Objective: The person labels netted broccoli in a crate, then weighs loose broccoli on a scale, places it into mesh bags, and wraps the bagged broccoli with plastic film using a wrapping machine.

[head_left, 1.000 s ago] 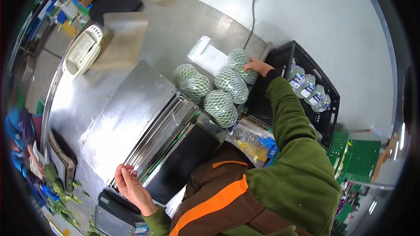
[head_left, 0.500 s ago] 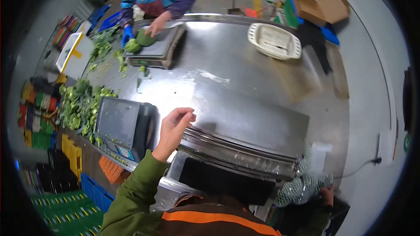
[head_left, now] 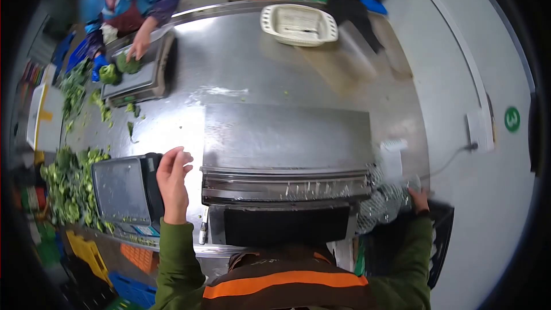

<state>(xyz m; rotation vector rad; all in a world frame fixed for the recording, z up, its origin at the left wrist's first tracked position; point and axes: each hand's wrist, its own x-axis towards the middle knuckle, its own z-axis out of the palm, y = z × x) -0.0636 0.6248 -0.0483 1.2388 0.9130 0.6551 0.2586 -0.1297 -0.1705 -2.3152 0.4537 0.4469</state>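
Observation:
My left hand (head_left: 174, 186) is raised over the table's near left side, beside a dark-framed scale (head_left: 120, 186). Its fingers curl in toward the thumb, and nothing shows in them. At the right, my right hand (head_left: 420, 200) is closed at the edge of crinkled, clear plastic wrap (head_left: 384, 206) with a net-like pattern; part of its fingers is hidden. The wrap lies bunched beside a wrapping machine (head_left: 287, 186) with a steel plate (head_left: 287, 135), over the side of a black crate (head_left: 442, 229). What the wrap encloses, if anything, cannot be made out.
Across the table (head_left: 229, 63), a person handles broccoli (head_left: 127, 63) on another scale (head_left: 138, 83), one hand gloved blue. Trimmings (head_left: 69, 183) pile up at left. A cream basket (head_left: 298, 24) stands at the back. A knife (head_left: 204, 229) lies near the front edge; a cable (head_left: 450, 161) runs rightward.
My view has turned to the right, so the table's contents sit further left. My right hand is higher and shows more plainly at the wrap. My left hand remains raised and curled.

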